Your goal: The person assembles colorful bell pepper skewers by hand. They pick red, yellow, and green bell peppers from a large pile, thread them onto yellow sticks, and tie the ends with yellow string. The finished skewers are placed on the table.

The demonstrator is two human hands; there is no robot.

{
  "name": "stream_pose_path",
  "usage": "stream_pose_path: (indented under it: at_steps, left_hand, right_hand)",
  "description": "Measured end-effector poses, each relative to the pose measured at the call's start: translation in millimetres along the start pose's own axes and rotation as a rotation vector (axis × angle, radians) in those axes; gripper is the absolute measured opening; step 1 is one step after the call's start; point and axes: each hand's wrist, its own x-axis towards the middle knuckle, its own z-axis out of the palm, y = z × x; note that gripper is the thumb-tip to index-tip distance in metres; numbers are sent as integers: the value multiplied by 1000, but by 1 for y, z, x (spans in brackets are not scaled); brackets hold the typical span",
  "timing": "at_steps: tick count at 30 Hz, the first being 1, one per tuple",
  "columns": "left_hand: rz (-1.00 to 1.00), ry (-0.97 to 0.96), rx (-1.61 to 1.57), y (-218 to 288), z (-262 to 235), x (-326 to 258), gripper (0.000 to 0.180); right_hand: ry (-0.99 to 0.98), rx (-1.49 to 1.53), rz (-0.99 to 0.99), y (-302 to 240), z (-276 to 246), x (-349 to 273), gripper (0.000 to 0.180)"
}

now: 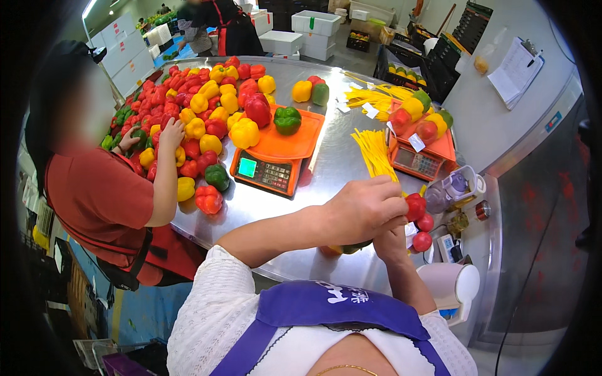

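Note:
My left hand (364, 210) reaches across to the right, fingers closed in a pinch. Just below it is my right hand (393, 243), partly covered, its fingers also closed against the left ones. What they pinch is hidden. Partly visible beneath my left hand and wrist are bell peppers (331, 250) in red, yellow and dark green. A bundle of yellow strips (375, 152) lies just beyond my fingers. Red round vegetables (422, 241) sit right of my hands. An orange scale (276, 147) with a lit display carries a green bell pepper (287, 121) and others.
A co-worker in a red shirt (103, 188) handles the large pepper pile (182, 94) at left. Right, a second orange scale (417, 160) bears mixed peppers with white tags. More yellow strips (370, 97), a purple-tinted jug (456, 188) and a white container (448, 285) stand near.

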Motion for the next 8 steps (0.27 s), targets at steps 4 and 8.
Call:
stream_pose_path:
  at_steps: [4, 8]
  left_hand:
    - [-97, 193, -139, -5, -10, 8, 30]
    - [-660, 60, -336, -57, -1, -36, 30]
  right_hand:
    - [173, 236, 221, 8, -18, 12, 16]
    - [219, 723, 318, 56, -59, 18, 26]
